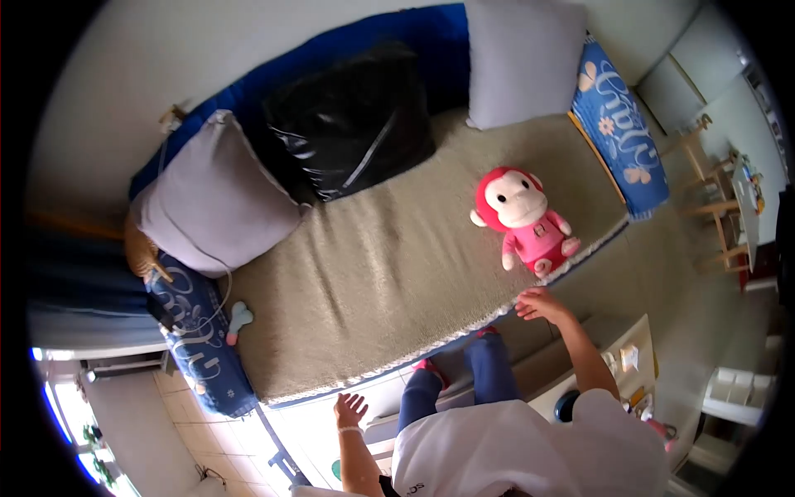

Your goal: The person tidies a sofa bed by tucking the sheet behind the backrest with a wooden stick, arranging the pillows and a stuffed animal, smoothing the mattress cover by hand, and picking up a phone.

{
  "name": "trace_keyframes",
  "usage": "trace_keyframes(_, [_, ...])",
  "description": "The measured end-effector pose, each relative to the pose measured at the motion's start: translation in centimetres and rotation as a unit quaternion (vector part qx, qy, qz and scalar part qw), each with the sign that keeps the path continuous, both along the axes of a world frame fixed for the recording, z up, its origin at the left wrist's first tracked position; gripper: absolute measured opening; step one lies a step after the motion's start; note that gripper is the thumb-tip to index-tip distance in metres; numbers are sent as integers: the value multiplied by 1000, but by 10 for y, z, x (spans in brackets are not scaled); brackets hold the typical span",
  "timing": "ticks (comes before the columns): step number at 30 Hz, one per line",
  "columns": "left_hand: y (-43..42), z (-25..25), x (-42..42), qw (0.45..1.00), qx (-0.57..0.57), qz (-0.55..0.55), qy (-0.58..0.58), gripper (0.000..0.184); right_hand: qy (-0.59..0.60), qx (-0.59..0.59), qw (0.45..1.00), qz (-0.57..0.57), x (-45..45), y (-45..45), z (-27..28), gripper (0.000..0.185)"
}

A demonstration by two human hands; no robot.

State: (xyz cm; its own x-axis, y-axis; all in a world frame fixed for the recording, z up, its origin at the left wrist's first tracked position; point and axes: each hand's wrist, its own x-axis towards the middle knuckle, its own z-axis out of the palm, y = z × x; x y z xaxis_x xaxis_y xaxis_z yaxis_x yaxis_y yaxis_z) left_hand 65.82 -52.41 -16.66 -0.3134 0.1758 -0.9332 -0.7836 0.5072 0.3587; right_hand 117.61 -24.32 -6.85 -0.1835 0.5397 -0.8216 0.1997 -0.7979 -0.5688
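A red and pink plush monkey [540, 236] with a pale face sits on the sofa seat [373, 273], near its front right edge. My right hand [538, 304] is at the seat's front edge, just below the monkey and apart from it, fingers outstretched and holding nothing. Lower and further left, my left hand [350, 412] hangs in front of the sofa with its fingers apart and nothing in them. A pale blue and pink bone-shaped toy [238, 321] lies beside the left armrest [199, 352].
Along the backrest stand a grey pillow [211, 195], a square thing in black plastic [356, 124] and another grey pillow [526, 62]. A thin cord runs over the left pillow. Behind my right arm is a low table [642, 331] with small items. Wooden chairs [712, 199] stand far right.
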Motion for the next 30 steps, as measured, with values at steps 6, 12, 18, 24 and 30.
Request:
trace_keyframes(6, [17,54,62,989,-47,-137,-20,36,49,164,985,0,-38,131,80,23])
trace_keyframes(12, [87,139,131,972,20,-202,117,33,88,229,962,120,-70,263,123,30])
trace_keyframes(18, [118,194,211,980,51,-150,117,30,59,289,944,147,-84,355,140,28])
trace_keyframes(24, [184,135,144,817,65,-464,337,35,16,353,933,71,-137,415,130,37])
trace_keyframes(30, [430,211,13,722,167,-457,491,27,-88,448,887,69,-182,490,112,49])
